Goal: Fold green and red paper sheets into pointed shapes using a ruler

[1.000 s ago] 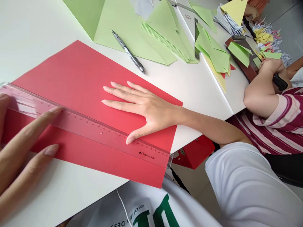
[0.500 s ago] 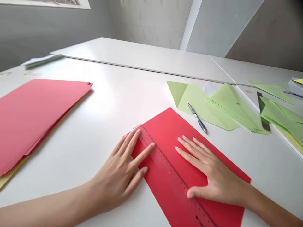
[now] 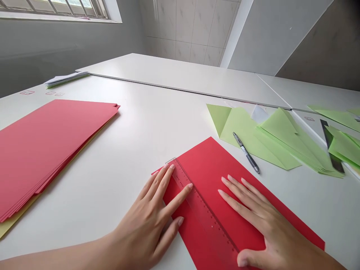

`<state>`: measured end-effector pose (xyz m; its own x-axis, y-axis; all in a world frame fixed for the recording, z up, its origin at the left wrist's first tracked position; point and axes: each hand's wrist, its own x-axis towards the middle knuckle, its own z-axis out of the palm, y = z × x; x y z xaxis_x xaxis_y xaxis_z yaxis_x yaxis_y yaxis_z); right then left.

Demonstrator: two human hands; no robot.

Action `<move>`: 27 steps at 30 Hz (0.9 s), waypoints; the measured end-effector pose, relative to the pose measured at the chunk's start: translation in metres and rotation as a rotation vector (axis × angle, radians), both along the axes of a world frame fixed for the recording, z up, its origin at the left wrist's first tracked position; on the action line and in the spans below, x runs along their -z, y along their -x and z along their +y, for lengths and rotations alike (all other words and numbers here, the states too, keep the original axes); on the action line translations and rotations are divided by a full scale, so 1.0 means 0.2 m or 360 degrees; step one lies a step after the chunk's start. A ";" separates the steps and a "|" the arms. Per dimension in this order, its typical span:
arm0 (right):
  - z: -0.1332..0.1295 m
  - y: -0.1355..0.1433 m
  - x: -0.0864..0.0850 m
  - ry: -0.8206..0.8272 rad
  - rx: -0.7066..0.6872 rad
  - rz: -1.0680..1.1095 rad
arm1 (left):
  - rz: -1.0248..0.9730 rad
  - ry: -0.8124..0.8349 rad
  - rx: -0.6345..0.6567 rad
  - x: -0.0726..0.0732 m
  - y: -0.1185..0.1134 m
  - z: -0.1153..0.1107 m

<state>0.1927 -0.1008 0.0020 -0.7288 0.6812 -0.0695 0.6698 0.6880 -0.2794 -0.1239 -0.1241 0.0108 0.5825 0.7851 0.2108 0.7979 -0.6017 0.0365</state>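
A red sheet of paper (image 3: pixel 209 165) lies slanted on the white table in front of me. Across it runs a clear plastic ruler (image 3: pixel 206 213), its far end near the sheet's upper left edge. My left hand (image 3: pixel 157 213) is open, fingers spread, with fingertips pressing on the ruler and the sheet's left edge. My right hand (image 3: pixel 261 221) rests open on the right part of the sheet, its thumb at the ruler's near part. A grey and black pen (image 3: pixel 246 152) lies beyond the right hand, partly on green paper.
At left is a stack of red sheets (image 3: pixel 53 146) over yellow paper (image 3: pixel 12 227). Folded green papers (image 3: pixel 292 138) lie at the right, with more green pieces (image 3: pixel 345 146) farther right near a dark strip (image 3: pixel 332 146). A thin paper pile (image 3: pixel 66 78) sits far left.
The whole view has shifted, so things appear lower and further right. My right hand's thumb sits slightly further down along the ruler. The ruler and sheet appear to stay in place.
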 end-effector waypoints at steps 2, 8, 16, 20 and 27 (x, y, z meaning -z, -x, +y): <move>0.01 0.01 0.00 -0.0019 -0.0011 0.0012 | -0.0005 -0.0002 -0.0002 0.00 0.00 0.00; 0.01 0.01 0.00 -0.0052 -0.0028 0.0057 | 0.0021 -0.0018 -0.0003 0.00 0.00 0.00; 0.01 0.00 0.01 -0.0080 -0.0042 0.0036 | 0.0102 -0.0055 0.0012 0.00 0.01 0.00; 0.01 0.01 0.02 -0.0073 -0.0035 0.0021 | 0.0097 -0.0061 0.0017 0.00 0.00 0.00; 0.01 0.00 0.01 -0.0021 -0.0014 0.0065 | 0.0062 -0.0047 0.0018 0.01 0.01 0.01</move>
